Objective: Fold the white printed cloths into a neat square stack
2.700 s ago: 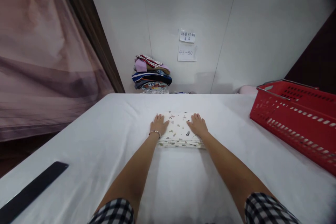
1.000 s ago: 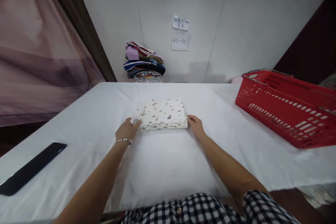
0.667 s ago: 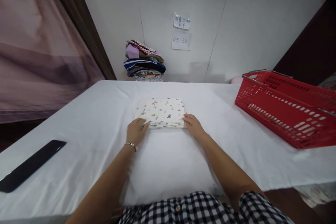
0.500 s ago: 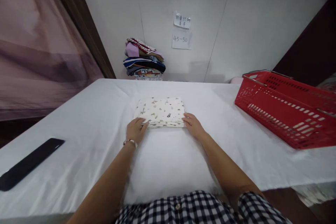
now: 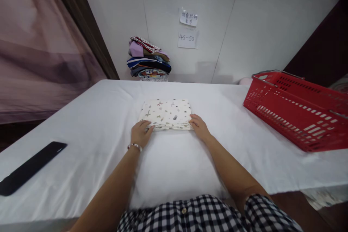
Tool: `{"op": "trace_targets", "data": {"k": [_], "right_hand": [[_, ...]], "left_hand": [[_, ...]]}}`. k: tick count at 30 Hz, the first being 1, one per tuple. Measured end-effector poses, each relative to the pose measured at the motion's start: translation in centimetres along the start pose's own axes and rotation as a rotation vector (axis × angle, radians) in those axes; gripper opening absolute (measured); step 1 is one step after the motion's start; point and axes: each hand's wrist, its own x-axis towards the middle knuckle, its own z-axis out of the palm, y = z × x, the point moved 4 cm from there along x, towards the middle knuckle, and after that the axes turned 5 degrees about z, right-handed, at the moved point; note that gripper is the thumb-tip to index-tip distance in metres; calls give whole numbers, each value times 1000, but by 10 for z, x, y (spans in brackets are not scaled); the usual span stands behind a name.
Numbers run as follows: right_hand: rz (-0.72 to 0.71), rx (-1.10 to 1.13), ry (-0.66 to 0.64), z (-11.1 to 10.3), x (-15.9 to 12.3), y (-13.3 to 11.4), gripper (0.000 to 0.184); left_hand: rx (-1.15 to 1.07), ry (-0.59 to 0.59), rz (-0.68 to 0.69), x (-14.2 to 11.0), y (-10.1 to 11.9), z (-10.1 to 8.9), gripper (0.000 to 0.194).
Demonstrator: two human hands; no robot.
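A cream cloth (image 5: 166, 111) with small scattered prints lies folded into a flat rectangle on the white-covered table. Its layered near edge faces me. At the near left corner, my left hand (image 5: 140, 132) grips the cloth, thumb on the front edge and fingers along the side. My right hand (image 5: 199, 127) holds the near right corner between thumb and fingers. The undersides of both grips are hidden.
A red plastic basket (image 5: 295, 116) stands on the right of the table (image 5: 89, 123). A long black object (image 5: 32, 166) lies at the left. Beyond the far edge is a stack of folded fabrics (image 5: 149, 59); paper notes (image 5: 188, 38) hang on the wall.
Both hands stay at the cloth's near corners, and the layers along its front edge look slightly shifted. The whole view has tipped a little.
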Motion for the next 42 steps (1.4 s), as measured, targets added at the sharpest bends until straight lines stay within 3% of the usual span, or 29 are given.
{"op": "trace_targets", "data": {"k": [4,11,18,21,24,28,37,42], "right_hand": [[1,27,24,-3,-1,-2,22],[1,-50,-46,-2,-6,-6,29],[132,174,120,-1,-1,6,21],[42,144,160,-10,-1,5,22],[-96,11,101,-17,-3,1,21],[-155,-124,-20,-20,-5,-1,22],[-95,-202,-136,-21,-10,-7,28],[-82,-179,-118,-15,-10,-4,28]], "left_hand": [[-13,29,8,1,2,-2,28],[-11,11,12,1,2,-3,27],[-19,36,38,0,3,-3,29],[-20,41,37,0,3,-3,28],[-31,49,21,0,3,-4,28],[-42,51,-12,0,2,-5,27],[-69,7,-47,0,1,-4,26],[-55,-11,-76,0,0,-3,31]]}}
